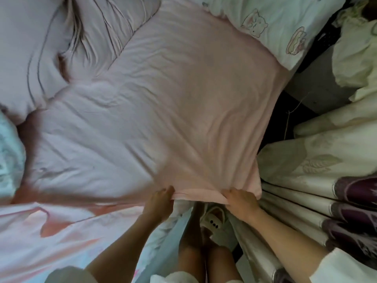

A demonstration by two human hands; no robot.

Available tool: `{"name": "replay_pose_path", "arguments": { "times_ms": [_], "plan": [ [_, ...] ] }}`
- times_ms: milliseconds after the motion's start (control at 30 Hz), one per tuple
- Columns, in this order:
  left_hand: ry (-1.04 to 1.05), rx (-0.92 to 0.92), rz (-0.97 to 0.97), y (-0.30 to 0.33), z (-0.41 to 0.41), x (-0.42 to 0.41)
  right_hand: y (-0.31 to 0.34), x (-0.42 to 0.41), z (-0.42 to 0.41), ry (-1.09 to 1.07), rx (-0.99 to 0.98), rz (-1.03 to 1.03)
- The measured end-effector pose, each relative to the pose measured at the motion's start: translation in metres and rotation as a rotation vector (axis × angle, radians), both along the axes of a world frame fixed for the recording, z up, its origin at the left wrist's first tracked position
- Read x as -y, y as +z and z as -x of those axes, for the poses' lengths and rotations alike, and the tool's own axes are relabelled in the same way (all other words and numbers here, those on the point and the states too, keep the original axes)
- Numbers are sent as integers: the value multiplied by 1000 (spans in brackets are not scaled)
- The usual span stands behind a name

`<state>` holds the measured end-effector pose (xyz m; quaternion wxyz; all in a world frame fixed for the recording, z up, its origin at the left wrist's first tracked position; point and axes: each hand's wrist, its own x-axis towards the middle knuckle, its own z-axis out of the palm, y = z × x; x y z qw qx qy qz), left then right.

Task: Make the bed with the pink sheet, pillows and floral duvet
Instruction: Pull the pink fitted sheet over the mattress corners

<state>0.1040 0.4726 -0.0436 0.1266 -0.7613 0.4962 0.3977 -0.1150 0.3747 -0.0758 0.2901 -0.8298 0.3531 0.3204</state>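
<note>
At bed's edge, both hands' fingers, left hand and right hand, pinch the pink sheet.

Wide open stretch of pink sheet across the middle of the frame, flat and free to sweep over. Blocked at upper left by a rumpled pillow, at upper right by a printed pillow on the sheet's far corner. Crowded at far left by a bunched pale-blue cloth and at lower left by the pink-patterned duvet. Hemmed in tight on the right by curtain folds just beside the mattress corner; only a narrow dark gap above them.
</note>
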Motion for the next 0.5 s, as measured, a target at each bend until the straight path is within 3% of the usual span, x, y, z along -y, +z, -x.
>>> {"name": "replay_pose_path", "arguments": {
  "times_ms": [367, 500],
  "plan": [
    [-113, -56, 2, 3, 27, -47, -5, -65, 28, -251, 26, 147],
    [-215, -114, -55, -29, 40, -72, -27, -95, 37, -292, -116, 150]
  ]
}}
